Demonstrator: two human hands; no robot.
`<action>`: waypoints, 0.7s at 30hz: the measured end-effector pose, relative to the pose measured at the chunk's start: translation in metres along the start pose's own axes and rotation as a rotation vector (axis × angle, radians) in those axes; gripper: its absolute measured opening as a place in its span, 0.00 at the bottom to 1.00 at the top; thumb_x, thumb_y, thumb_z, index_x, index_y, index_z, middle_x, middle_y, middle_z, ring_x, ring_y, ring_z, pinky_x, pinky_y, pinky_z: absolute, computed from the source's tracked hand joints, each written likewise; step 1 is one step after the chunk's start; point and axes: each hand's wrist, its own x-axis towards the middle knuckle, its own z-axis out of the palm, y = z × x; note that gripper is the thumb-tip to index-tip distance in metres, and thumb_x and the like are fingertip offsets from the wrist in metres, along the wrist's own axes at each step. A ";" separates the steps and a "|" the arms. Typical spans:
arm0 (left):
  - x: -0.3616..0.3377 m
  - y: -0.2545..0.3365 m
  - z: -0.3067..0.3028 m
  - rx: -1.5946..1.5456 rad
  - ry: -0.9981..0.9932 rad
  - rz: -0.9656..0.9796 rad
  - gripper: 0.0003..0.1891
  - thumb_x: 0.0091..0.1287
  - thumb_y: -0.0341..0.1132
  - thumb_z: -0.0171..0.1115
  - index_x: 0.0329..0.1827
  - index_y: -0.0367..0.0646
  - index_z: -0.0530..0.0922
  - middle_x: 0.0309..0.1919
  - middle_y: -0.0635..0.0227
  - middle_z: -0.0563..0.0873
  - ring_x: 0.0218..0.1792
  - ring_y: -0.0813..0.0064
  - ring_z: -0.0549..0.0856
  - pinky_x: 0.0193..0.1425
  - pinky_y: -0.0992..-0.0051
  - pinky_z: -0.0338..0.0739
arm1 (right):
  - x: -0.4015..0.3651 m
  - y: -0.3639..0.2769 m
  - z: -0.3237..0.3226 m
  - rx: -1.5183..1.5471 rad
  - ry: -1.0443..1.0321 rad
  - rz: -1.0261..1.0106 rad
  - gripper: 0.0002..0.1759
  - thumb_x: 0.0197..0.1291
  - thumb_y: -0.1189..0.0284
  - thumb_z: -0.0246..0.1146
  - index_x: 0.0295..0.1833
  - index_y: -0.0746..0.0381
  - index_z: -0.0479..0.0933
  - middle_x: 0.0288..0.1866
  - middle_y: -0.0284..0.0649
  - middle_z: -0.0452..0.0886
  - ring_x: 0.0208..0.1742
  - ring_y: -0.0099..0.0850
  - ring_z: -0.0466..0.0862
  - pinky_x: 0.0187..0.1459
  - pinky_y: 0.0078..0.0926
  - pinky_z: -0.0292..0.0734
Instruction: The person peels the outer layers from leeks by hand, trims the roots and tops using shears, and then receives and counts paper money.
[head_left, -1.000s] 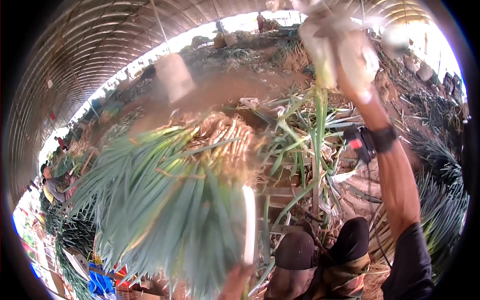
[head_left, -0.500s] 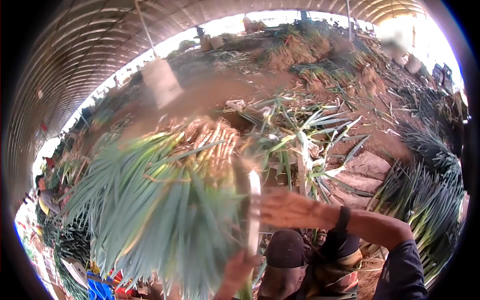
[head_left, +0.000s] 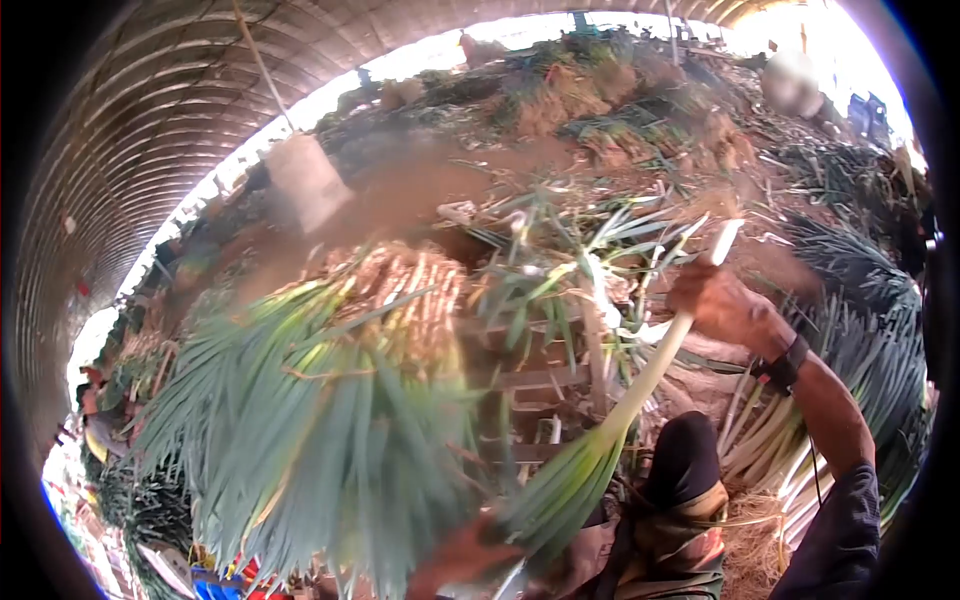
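A single leek [head_left: 645,378] slants across the front, its white end up to the right and its green leaves fanning down to the left. My right hand [head_left: 722,303] is closed around the white stalk close to its end, a dark band on the wrist. My left hand [head_left: 468,558] is at the bottom, smeared by motion, right by the leek's leaf tips; its fingers do not show clearly. To the left lies a large bundle of leeks [head_left: 330,400], roots toward the back and long leaves hanging forward.
Stripped leaves and stalks [head_left: 590,265] lie heaped in front of me. More leeks [head_left: 840,390] are piled on the right. Farther back, bunches [head_left: 560,100] cover the ground under an arched roof [head_left: 130,130]. A blurred pale block [head_left: 305,180] hangs from a pole at the left.
The leek has swung from upright beside the bundle to a slant toward the right. My right hand has moved up and right and closed on its white end. My left hand remains low.
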 end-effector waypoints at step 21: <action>0.027 -0.059 -0.023 0.240 0.264 0.249 0.25 0.79 0.44 0.51 0.71 0.35 0.71 0.62 0.53 0.81 0.59 0.59 0.78 0.64 0.65 0.71 | -0.450 -0.049 -0.138 -0.164 0.125 1.830 0.21 0.54 0.56 0.75 0.27 0.65 0.85 0.21 0.49 0.82 0.20 0.41 0.82 0.28 0.38 0.77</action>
